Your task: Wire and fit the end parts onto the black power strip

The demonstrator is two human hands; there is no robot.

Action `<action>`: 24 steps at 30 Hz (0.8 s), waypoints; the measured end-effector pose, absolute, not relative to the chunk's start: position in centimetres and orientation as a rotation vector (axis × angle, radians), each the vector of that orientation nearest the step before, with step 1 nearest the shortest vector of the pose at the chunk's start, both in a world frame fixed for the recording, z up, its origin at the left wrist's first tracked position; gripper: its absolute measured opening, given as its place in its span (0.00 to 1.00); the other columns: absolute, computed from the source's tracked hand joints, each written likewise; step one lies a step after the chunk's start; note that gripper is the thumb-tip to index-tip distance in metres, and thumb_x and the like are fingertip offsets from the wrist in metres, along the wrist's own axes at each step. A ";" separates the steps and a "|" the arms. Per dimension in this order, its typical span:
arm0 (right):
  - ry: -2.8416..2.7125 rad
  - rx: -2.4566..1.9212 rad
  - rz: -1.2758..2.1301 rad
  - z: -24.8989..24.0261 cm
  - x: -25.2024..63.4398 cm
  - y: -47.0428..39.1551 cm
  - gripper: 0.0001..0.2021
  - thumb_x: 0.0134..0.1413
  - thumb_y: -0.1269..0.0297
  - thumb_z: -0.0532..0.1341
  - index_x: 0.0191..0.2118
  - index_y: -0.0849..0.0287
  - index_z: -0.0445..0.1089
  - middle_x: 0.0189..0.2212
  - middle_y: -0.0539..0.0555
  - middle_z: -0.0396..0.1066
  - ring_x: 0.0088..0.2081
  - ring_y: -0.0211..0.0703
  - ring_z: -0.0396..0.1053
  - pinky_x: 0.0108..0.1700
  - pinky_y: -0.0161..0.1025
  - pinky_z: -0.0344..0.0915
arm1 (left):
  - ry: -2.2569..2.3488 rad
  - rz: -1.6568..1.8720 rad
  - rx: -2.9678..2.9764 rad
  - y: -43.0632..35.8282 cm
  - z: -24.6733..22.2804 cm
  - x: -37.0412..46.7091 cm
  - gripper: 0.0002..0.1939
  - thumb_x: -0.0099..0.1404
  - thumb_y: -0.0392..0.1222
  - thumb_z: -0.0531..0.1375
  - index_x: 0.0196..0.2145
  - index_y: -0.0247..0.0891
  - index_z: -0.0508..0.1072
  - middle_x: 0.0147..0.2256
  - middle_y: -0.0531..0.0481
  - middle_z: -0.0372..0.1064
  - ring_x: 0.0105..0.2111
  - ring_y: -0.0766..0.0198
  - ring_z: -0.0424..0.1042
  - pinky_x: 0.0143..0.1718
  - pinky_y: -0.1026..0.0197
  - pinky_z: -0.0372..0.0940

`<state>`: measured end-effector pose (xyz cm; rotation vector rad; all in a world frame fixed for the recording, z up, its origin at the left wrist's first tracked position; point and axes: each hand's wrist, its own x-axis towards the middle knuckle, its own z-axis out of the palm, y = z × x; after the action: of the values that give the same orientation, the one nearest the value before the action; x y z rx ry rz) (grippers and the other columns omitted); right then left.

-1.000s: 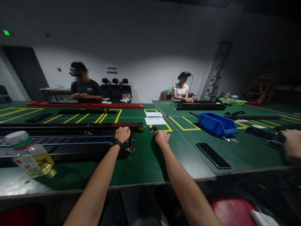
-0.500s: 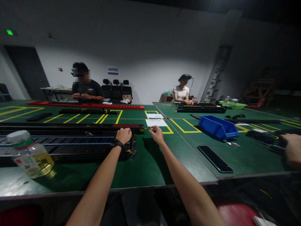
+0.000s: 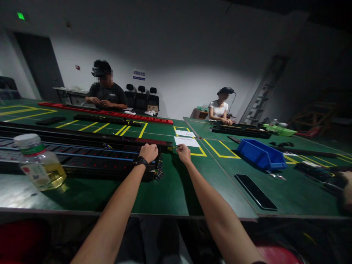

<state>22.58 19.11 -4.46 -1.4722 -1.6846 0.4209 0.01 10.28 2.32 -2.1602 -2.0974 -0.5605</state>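
My left hand (image 3: 149, 152), with a dark watch on its wrist, lies curled over the right end of a long black rail (image 3: 129, 140). The fingers are closed and partly hidden behind the knuckles. Just right of the rail's tip, my right hand (image 3: 183, 151) pinches a small yellow-green piece (image 3: 175, 147), perhaps a wire end; it is too small to make out fully. Beside the rail, nearer me, lies a long black tray-like assembly (image 3: 93, 163) with blue strips and red dots.
A drink bottle (image 3: 40, 161) stands at the left. To the right are a phone (image 3: 255, 191), a blue bin (image 3: 261, 156) and white paper labels (image 3: 187, 142). Two people sit across the green table (image 3: 214, 190); another person's hand (image 3: 347, 189) shows at the right edge.
The view has tilted and shifted. My right hand has come slightly closer to the rail's end, still pinching the small piece. My left hand stays on the rail.
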 end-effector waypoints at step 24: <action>-1.855 -1.681 0.126 -3.9 21.5 20.6 0.12 0.66 0.69 0.59 0.47 0.59 0.80 0.46 0.64 0.79 0.49 0.53 0.74 0.49 0.42 0.67 | -2.100 -0.552 -2.157 10.0 2.3 0.3 0.19 0.70 0.40 0.52 0.45 0.43 0.83 0.42 0.41 0.81 0.49 0.49 0.77 0.54 0.50 0.68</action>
<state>21.49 20.65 -3.85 -1.6808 -1.8551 0.1262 0.25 10.01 2.28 -2.1566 -2.1001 -0.5517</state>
